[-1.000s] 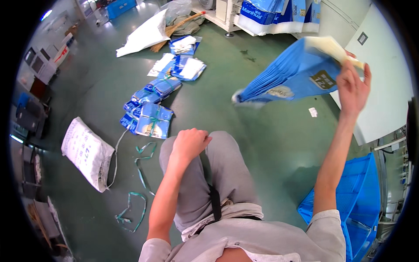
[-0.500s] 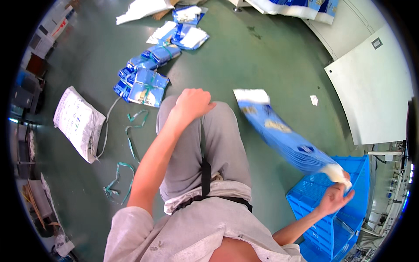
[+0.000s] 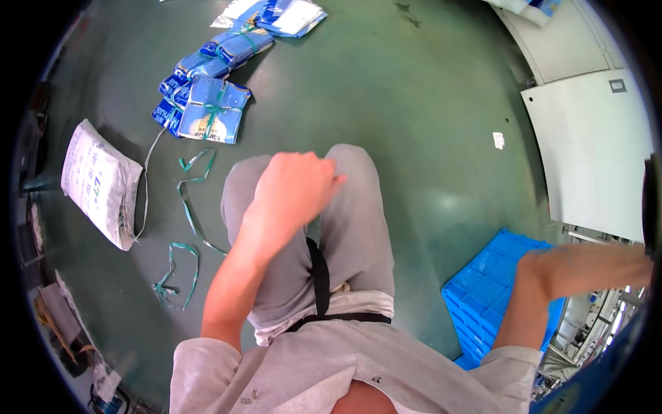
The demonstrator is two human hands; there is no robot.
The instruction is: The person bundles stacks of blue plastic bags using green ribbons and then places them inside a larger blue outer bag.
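Observation:
My left hand (image 3: 298, 185) hangs above my knees, its back turned up. Its fingers are curled in, and nothing sticks out of them. My right forearm (image 3: 593, 269) is bent at the elbow and runs out past the right rim, so the right hand itself is cut off. Below that arm is a blue plastic crate (image 3: 483, 276) with mesh sides, partly covered by it. A blurred dark blue shape (image 3: 596, 372) fills the lower right rim; I cannot make out what it is.
Flat blue packaging bundles (image 3: 215, 110) tied with green strap lie on the floor ahead-left. A stuffed white sack (image 3: 102, 183) and loose green strapping (image 3: 185, 200) are at the left. White panels (image 3: 586, 148) stand at the right; a paper scrap (image 3: 498, 141) lies nearby.
My right hand has swung out of view past the right rim, and the stack of blue bags it held no longer shows over the floor. My left hand stays over the knees. The view has shifted slightly.

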